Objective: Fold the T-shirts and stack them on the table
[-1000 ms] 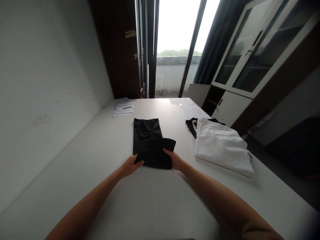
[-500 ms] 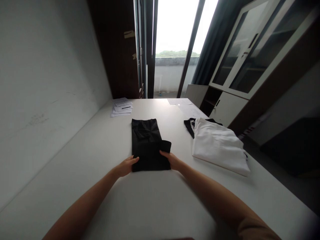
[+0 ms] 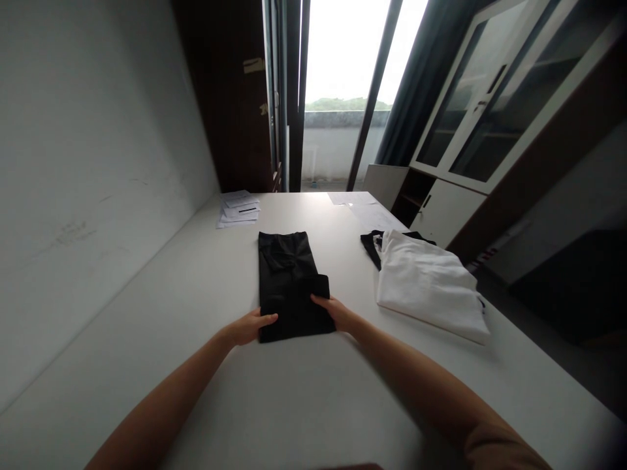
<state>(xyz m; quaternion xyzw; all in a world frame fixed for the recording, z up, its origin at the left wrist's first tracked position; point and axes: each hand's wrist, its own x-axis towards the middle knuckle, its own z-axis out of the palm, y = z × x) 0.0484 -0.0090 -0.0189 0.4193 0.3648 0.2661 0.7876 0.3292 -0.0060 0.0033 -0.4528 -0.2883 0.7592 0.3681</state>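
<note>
A folded black garment (image 3: 289, 287) lies flat on the white table (image 3: 274, 405) in front of me; its exact kind is unclear. My left hand (image 3: 249, 325) grips its near left corner, thumb on top and the other fingers hidden underneath. At the right edge, my right hand (image 3: 336, 312) pinches the cloth in the same way, its thumb across the top. Just beyond that thumb, a small flap of the black cloth stands out at the side.
To the right, folded white clothing (image 3: 426, 281) rests partly over a black garment (image 3: 369, 248). Papers (image 3: 239, 212) are stacked at the far left, and flat sheets (image 3: 369, 212) lie at the far right. A wall (image 3: 98, 196) borders the table's left side.
The near left corner of the black garment has come slightly toward me with my left hand. The flap by my right hand has drawn in a little to the left.
</note>
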